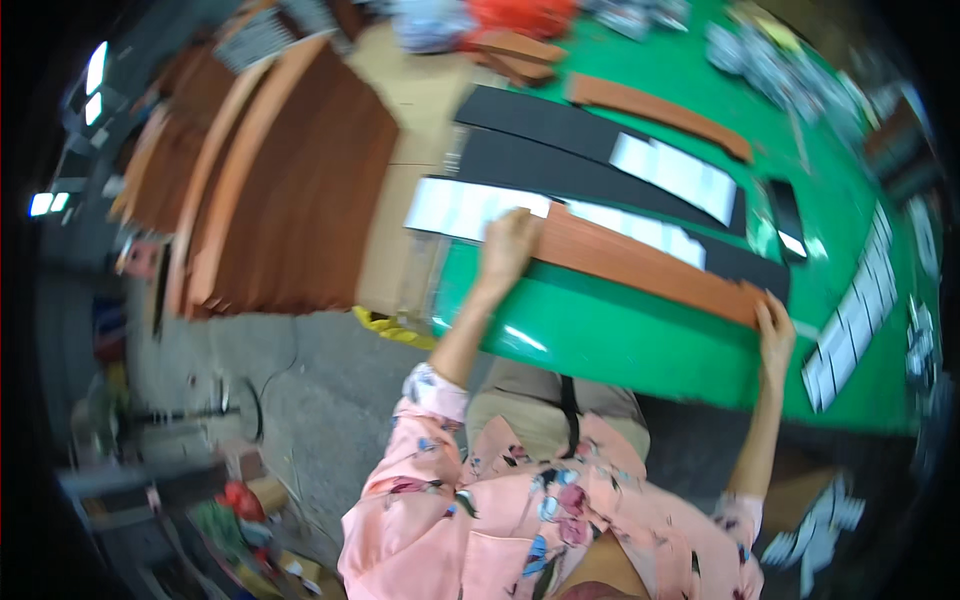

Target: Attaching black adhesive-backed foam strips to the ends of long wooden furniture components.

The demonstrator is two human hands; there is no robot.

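Observation:
A long reddish-brown strip (640, 262), which looks like leather or a similar sheet, lies slantwise across the near part of the green table (590, 325). My left hand (510, 245) is closed at its left end, beside a white paper strip (455, 207). At the other end, my right hand (775, 328) pinches the corner between thumb and fingers. Just beyond the brown strip lie black strips (560, 165) with white paper pieces (675, 178) on them. Motion blur softens the fingertips of my left hand.
Tall stacks of brown panels (300, 190) stand to the left. A curved brown strip (660, 112) lies farther back on the table. White slips (850, 320) line the right side, near a small black object (787, 218). Plastic bags (515, 20) sit at the far edge.

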